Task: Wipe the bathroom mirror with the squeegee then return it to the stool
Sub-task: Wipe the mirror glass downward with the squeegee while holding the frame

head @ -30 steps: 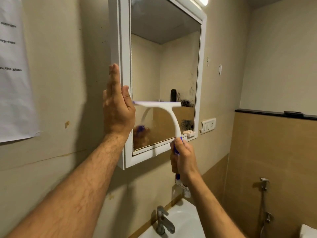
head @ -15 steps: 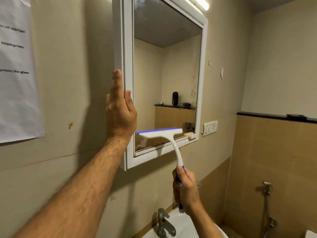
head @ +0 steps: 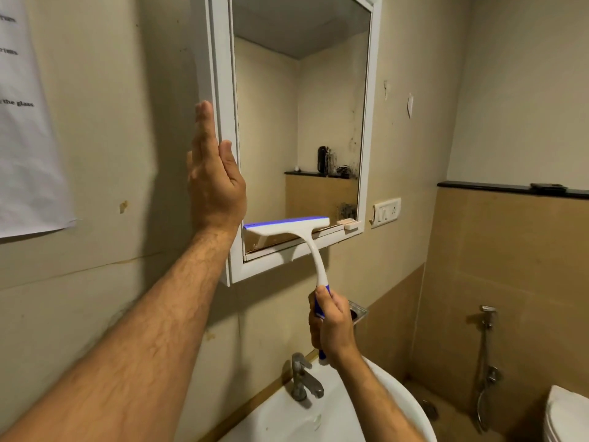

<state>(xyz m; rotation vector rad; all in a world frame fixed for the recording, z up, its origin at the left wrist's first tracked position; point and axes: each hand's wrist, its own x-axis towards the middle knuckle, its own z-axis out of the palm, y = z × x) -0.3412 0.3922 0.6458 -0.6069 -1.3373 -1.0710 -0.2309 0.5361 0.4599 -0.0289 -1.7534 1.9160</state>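
A white-framed mirror cabinet (head: 223,90) hangs on the beige wall, its glass (head: 271,122) reflecting the room. My left hand (head: 213,177) lies flat with straight fingers against the cabinet's left side. My right hand (head: 333,330) grips the blue handle of a white squeegee (head: 314,250). Its blue-edged blade lies across the lowest strip of the glass, at the bottom frame. The stool is not in view.
A white basin (head: 392,400) with a metal tap (head: 302,381) sits below the mirror. A soap dish (head: 358,314) and a switch plate (head: 386,212) are on the wall to the right. A hand shower (head: 487,317) and toilet (head: 567,413) stand at the far right. Paper notice (head: 25,122) at left.
My right hand has drawn the squeegee straight down the glass, from mid-mirror to the bottom frame. My left hand has stayed on the cabinet's side.
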